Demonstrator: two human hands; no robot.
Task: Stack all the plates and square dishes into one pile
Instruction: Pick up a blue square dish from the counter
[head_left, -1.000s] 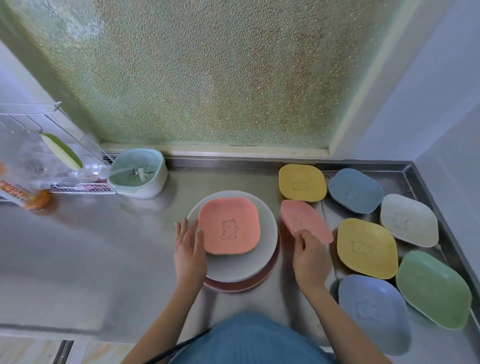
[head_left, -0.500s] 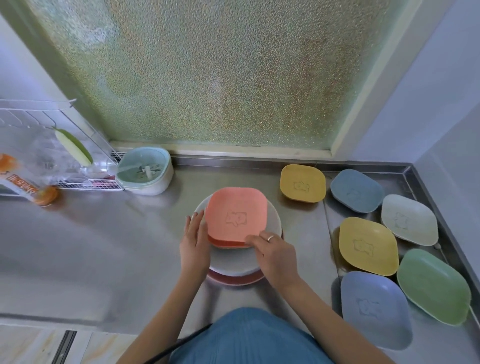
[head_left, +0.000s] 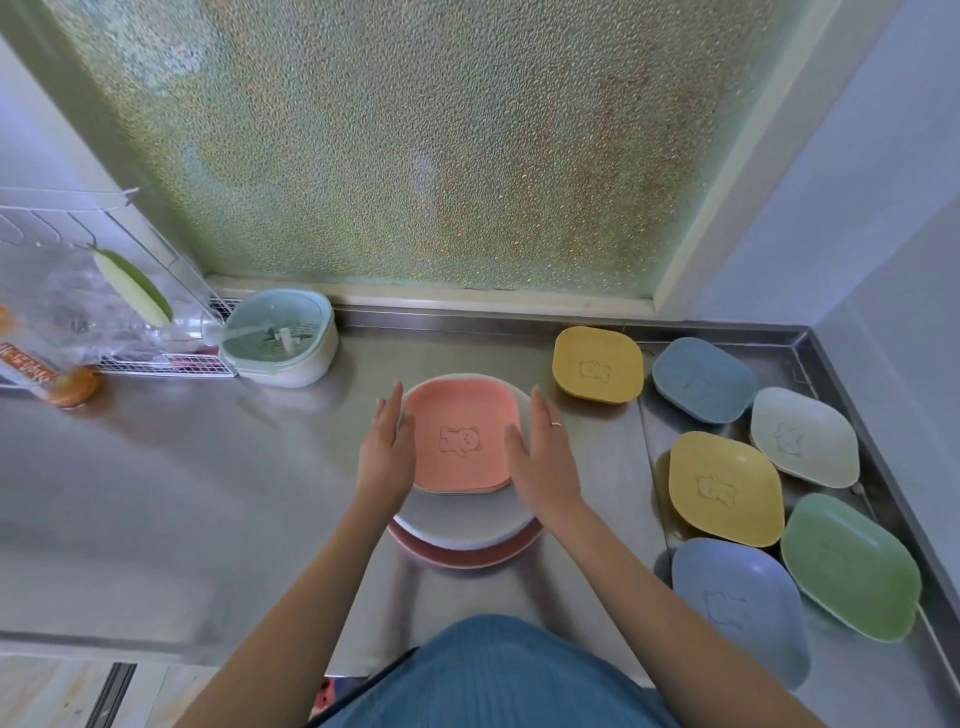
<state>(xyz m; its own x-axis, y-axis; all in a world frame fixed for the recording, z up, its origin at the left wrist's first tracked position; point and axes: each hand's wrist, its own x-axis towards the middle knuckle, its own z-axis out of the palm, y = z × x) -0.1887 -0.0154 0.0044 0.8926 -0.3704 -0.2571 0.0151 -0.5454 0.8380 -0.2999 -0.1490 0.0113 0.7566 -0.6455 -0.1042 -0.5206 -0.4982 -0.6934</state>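
Observation:
At the middle of the steel counter stands a pile: a reddish round plate (head_left: 467, 558) at the bottom, a white round plate (head_left: 462, 525) on it, and pink square dishes (head_left: 460, 436) with a bear print on top. My left hand (head_left: 384, 452) lies flat against the pink dishes' left side. My right hand (head_left: 545, 457) lies against their right side, fingers straight. To the right lie loose square dishes: yellow (head_left: 597, 370), dark blue (head_left: 704, 379), pale white (head_left: 802, 436), a second yellow (head_left: 724, 488), green (head_left: 849, 564) and light blue (head_left: 737, 608).
A pale green strainer bowl (head_left: 278, 335) stands at the back left beside a wire rack (head_left: 104, 291) with a plastic bag and an orange bottle (head_left: 52, 374). A frosted window runs along the back. The counter's raised rim (head_left: 852, 415) and a wall bound the right side.
My right hand brought the second pink dish from the right and set it on the first. Both hands now flank the pink dishes on the pile.

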